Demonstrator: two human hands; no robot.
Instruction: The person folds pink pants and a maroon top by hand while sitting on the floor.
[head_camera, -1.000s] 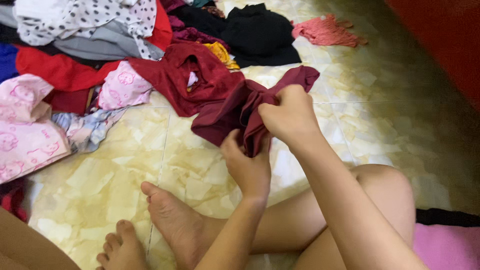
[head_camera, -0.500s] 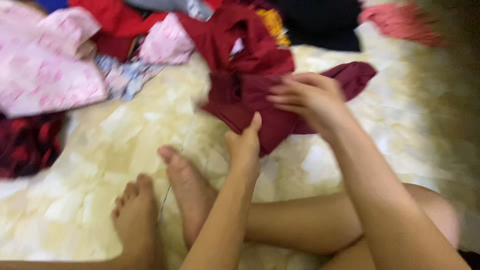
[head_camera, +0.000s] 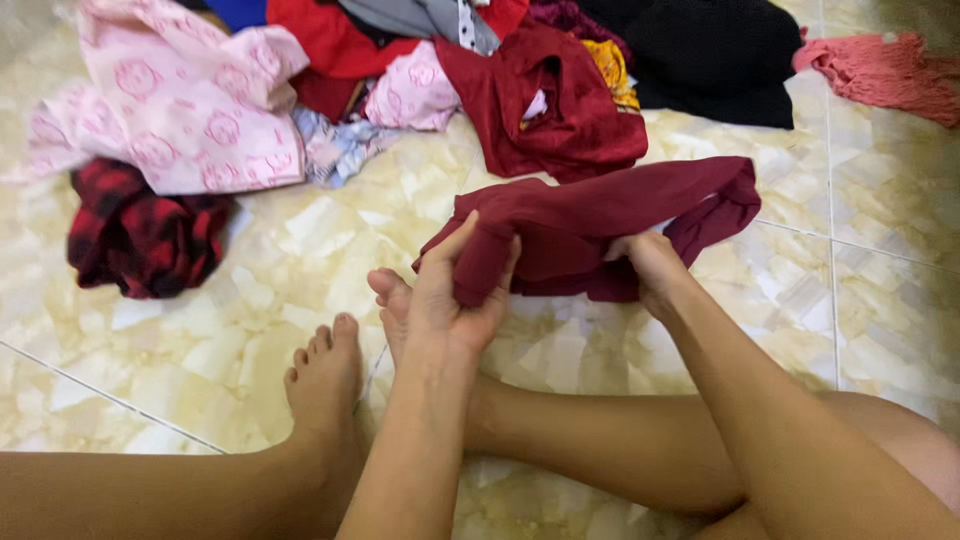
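Observation:
A dark maroon garment (head_camera: 590, 225) lies stretched across the marble tile floor in front of my crossed legs. My left hand (head_camera: 450, 295) grips its bunched left end, thumb and fingers wrapped around the cloth. My right hand (head_camera: 650, 265) pinches the lower edge of the same garment near its right side. My bare feet (head_camera: 330, 375) rest on the floor just below and left of the left hand.
A heap of clothes lies beyond: a pink patterned piece (head_camera: 190, 100), a red-and-black checked one (head_camera: 140, 235), a crimson garment (head_camera: 550, 100), a black one (head_camera: 710, 55), and a coral fringed cloth (head_camera: 885, 75) at the far right.
The maroon garment has been pulled out wider between my hands. My left hand moved from under it to gripping its left end. The camera tilted, showing more clothes on the left.

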